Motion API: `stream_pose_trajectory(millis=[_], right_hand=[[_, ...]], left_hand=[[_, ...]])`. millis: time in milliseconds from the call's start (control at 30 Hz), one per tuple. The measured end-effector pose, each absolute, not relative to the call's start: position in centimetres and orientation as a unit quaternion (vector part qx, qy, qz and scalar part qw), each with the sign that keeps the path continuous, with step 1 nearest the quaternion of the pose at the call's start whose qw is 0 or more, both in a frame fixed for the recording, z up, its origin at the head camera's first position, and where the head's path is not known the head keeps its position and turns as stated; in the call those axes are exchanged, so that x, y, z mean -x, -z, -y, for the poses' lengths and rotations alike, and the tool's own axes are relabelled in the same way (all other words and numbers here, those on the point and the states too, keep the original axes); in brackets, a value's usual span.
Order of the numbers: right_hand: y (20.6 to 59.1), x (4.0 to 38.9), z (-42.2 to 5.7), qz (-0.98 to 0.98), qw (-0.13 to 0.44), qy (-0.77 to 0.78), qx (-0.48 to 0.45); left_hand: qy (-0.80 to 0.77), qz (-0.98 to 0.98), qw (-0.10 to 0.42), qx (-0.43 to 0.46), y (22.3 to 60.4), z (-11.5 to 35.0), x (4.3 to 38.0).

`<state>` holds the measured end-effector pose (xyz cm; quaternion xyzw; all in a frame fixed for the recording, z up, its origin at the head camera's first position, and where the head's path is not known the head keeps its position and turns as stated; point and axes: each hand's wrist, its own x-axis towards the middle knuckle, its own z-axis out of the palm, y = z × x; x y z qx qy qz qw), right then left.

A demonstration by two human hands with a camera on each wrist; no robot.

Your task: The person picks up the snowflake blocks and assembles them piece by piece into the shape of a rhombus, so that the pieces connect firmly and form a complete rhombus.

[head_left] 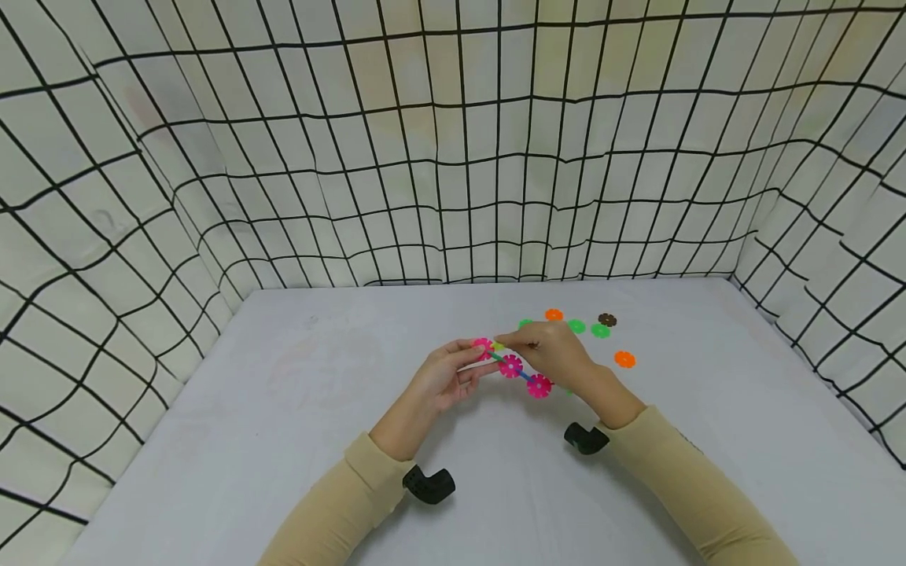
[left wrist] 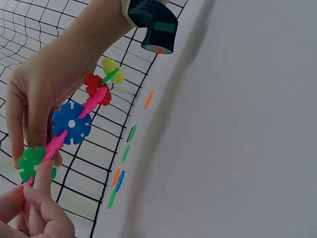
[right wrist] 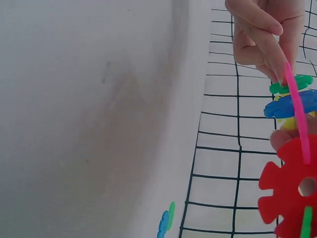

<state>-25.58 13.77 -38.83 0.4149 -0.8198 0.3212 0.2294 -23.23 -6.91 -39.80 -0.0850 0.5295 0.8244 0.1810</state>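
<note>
A chain of notched flower discs, linked edge to edge, hangs between my hands, with a pink disc [head_left: 511,365], a blue disc [left wrist: 72,123] and a red disc [right wrist: 282,186] among its links. My left hand [head_left: 444,379] pinches the chain's upper left end, near a pink disc [head_left: 484,347] and a green disc [left wrist: 30,163]. The right hand [head_left: 555,352] pinches a small yellow disc [head_left: 499,346] against that end; its fingertips partly hide the yellow piece. Farther along the chain, another yellow disc [left wrist: 113,70] forms the far tip.
Loose discs lie on the white table [head_left: 318,409] beyond my right hand: orange [head_left: 625,359], green [head_left: 601,331], brown [head_left: 607,320] and several others. Black netting [head_left: 460,165] over white walls encloses the back and sides. A black wrist mount [head_left: 586,439] juts from the right sleeve.
</note>
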Motion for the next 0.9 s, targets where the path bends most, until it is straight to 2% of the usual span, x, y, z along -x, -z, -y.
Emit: stream_pose_trajectory(millis=[633, 900], right_hand=[[39.15, 25.28, -13.14, 0.806, 0.28, -0.284, -0.436], [39.08, 25.22, -13.17, 0.821, 0.264, -0.251, -0.439]], left_hand=[[-0.817, -0.545, 0.167, 0.086, 39.94, 7.1, 23.34], [-0.809, -0.556, 0.168, 0.09, 39.85, 6.98, 23.05]])
